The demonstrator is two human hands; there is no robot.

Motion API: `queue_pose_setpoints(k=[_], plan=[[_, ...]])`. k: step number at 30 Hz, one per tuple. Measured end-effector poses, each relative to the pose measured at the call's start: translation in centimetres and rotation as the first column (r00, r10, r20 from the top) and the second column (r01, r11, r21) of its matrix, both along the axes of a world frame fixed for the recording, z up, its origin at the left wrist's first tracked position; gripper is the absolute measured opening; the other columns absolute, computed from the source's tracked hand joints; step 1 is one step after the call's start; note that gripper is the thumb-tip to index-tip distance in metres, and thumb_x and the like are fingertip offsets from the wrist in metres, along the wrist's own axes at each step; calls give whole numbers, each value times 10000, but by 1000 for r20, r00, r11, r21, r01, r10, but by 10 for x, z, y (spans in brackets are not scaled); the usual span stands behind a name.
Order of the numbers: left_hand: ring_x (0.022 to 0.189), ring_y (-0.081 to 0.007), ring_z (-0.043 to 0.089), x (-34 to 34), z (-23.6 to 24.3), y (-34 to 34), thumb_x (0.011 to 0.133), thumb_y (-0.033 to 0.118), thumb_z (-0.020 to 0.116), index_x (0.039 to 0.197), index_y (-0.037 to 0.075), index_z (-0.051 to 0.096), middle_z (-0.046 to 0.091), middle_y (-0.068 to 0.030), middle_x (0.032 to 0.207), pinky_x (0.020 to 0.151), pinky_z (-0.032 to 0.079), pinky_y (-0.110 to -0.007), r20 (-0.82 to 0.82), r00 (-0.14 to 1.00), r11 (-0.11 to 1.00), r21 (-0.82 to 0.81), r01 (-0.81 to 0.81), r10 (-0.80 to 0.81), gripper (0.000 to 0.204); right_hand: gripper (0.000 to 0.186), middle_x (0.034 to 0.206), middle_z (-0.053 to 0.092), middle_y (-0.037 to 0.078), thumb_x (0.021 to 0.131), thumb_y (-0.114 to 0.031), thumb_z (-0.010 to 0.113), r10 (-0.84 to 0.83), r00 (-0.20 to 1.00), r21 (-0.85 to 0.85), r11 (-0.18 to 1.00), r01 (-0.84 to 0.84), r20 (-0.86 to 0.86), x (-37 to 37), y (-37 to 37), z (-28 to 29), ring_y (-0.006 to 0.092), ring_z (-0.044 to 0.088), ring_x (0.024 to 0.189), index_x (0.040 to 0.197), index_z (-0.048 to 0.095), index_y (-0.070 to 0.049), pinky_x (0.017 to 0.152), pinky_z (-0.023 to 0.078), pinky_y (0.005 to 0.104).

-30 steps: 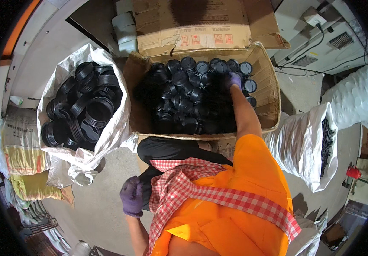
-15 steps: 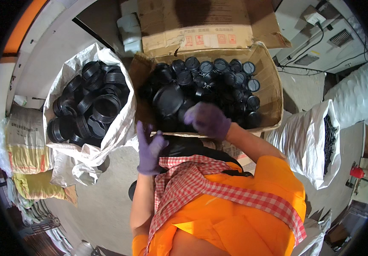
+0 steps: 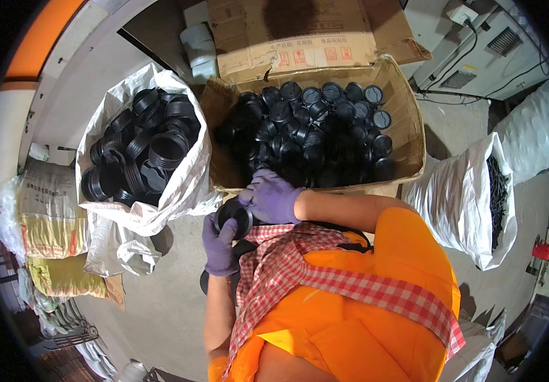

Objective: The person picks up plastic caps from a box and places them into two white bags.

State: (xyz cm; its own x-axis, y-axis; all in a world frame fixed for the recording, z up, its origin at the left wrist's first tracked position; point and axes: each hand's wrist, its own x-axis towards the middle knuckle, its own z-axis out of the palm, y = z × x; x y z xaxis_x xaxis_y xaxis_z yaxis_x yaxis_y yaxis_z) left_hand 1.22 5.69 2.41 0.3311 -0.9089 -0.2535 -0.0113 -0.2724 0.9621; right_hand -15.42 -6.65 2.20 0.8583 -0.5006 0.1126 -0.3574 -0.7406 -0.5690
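Observation:
In front of the cardboard box's near edge, my left hand (image 3: 219, 245) grips a black round lid (image 3: 243, 215), its thumb across the lid's near side. My right hand (image 3: 273, 196) presses against the lid's right far edge with its fingers bent; its fingertips are partly hidden. Both hands wear purple gloves. Just beyond them, the open cardboard box (image 3: 408, 127) contains many small black round caps (image 3: 311, 96). To the left stands a white woven sack (image 3: 193, 191), filled with larger black threaded round lids (image 3: 166, 151).
Another white woven sack (image 3: 456, 204) at the right holds thin black pieces (image 3: 496, 197). A bubble-textured plastic bag (image 3: 532, 130) lies behind it. At far left are stacked sacks (image 3: 52, 210). Machine cabinets with a cable (image 3: 472, 48) stand at the back right.
My left hand, open before, now holds a black lid. My right hand has come back out from over the box to meet it. A large black disc over the box's left side is gone.

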Motion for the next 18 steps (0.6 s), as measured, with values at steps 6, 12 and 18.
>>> queue_pose_setpoints(k=[6, 12, 18], plan=[[864, -204, 610, -2, 59, -11, 733, 55, 618, 1043, -6, 561, 634, -82, 930, 768, 479, -309, 539, 771, 926, 43, 376, -338, 321, 280, 842, 632, 131, 804, -341, 532, 342, 920, 10, 938, -346, -192, 8, -2, -12, 305, 595, 796, 814, 590, -67, 788, 416, 364], [732, -135, 544, 0, 50, -4, 770, 17, 589, 1095, -31, 524, 562, -40, 817, 690, 470, -294, -944, 283, 947, -234, -219, -167, 335, 112, 780, 599, 98, 832, -118, 525, -22, 714, 706, -124, -697, 700, -4, -9, 53, 171, 574, 762, 821, 575, -18, 732, 459, 298], [1044, -180, 553, -28, 13, 11, 759, -16, 636, 1234, -36, 479, 569, -87, 1163, 912, 430, -308, 211, 969, 943, -277, 184, -127, 500, 80, 929, 581, 97, 831, -57, 531, -255, 497, 518, 686, -511, 829, 29, -7, 8, 209, 554, 918, 907, 555, -55, 853, 431, 361]])
